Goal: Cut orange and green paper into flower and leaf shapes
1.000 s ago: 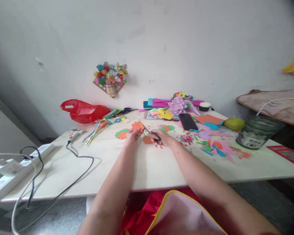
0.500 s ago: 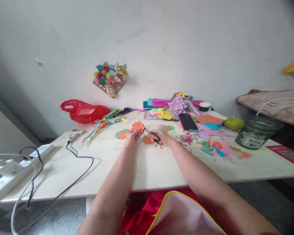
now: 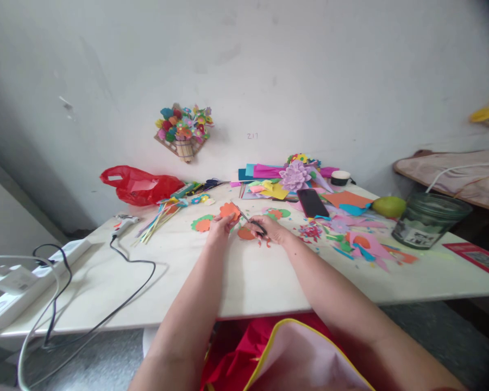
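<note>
My left hand (image 3: pixel 220 226) pinches an orange scalloped flower cutout (image 3: pixel 229 210) above the table. In my right hand (image 3: pixel 269 229) is a pair of scissors with black handles (image 3: pixel 261 227), my fingers closed round them. The blades point up and left and meet the right edge of the orange cutout. Left of my hands lies an orange-and-green flower cutout (image 3: pixel 202 223). Beneath the scissors rests an orange round piece (image 3: pixel 245 233), with small orange snippets near it. Behind my right hand are more green and orange cutouts (image 3: pixel 284 213).
To the right lie a black phone (image 3: pixel 313 203), colourful scraps (image 3: pixel 364 245), a green fruit (image 3: pixel 389 206) and a glass jar (image 3: pixel 426 222). At left are a glue gun (image 3: pixel 124 224) with its cord, a power strip (image 3: pixel 65 255) and a red plastic bag (image 3: pixel 142 185).
Hardly anything differs. Both hands, the scissors and the orange cutout stay in nearly the same place.
</note>
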### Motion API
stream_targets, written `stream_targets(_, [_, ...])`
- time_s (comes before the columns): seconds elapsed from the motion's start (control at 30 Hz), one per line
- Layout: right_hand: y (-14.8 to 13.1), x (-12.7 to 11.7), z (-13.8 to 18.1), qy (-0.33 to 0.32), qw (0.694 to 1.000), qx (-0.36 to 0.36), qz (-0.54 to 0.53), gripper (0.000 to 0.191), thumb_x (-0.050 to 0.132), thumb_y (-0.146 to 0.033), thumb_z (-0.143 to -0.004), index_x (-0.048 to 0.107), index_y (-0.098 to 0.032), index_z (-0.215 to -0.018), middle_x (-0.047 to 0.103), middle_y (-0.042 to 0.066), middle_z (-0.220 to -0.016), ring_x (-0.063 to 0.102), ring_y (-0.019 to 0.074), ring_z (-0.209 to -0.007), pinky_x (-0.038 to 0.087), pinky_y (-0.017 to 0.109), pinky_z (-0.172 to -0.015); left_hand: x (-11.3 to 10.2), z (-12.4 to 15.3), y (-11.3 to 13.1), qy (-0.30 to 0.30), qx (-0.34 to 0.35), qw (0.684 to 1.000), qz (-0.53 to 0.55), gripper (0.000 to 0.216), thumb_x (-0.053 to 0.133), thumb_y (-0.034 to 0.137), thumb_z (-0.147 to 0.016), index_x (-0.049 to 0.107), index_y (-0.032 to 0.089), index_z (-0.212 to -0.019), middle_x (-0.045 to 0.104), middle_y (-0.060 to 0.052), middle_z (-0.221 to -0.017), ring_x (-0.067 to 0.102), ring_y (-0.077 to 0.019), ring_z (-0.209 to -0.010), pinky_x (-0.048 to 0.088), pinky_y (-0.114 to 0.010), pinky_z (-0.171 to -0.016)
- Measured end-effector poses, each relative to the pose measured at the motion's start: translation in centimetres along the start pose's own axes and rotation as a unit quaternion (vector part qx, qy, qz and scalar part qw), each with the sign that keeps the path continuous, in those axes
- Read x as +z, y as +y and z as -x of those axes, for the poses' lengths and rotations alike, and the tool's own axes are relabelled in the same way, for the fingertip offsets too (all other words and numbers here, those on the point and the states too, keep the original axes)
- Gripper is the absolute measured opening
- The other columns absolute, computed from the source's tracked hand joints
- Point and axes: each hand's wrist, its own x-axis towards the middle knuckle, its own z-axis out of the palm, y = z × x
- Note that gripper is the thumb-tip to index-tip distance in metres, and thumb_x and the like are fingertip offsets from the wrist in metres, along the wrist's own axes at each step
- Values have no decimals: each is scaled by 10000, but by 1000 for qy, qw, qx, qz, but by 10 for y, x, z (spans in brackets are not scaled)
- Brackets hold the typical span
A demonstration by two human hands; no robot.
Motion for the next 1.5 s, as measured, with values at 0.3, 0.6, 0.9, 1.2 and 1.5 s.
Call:
stream_targets(0.3, [1,-2,0,-5,1000,4,5,315,777,-429,-771,583,-180,-774,567,-57,-513,432,63,-347,331,161,-300,3,2,0,5,7,1000,-10,251,879,142,-589,721,199,-775,798,-45,-845,778,-253,-937,571,-453,-1044])
stream_targets(0.6, [3,-1,-2,-7,1000,-1,5,349,799,-443,-765,564,-184,-763,552,-68,-492,420,63,-337,353,166,-305,4,3,2,12,-1,1000,3,232,870,107,-589,737,169,-769,794,-57,-850,774,-238,-903,547,-450,-1074])
stream_targets(0.9, [7,-2,-5,-11,1000,-5,5,332,804,-423,-778,575,-183,-767,546,-70,-500,427,68,-336,419,185,-314,2,1,2,17,-4,1000,7,224,884,140,-573,719,175,-720,786,-68,-794,778,-276,-934,580,-448,-1012])
stream_targets(1.2, [-4,0,5,-21,999,21,35,314,830,-374,-773,591,-170,-778,557,-72,-510,446,56,-333,385,158,-299,1,0,3,27,4,1000,12,217,878,153,-565,716,165,-709,789,-66,-779,777,-243,-849,628,-362,-877])
stream_targets(1.5, [-1,-3,4,-19,1000,7,13,310,753,-390,-850,559,-172,-746,596,-50,-512,451,46,-311,315,145,-293,1,0,2,28,16,999,7,257,910,156,-551,694,170,-689,763,-58,-743,786,-287,-922,609,-367,-883])
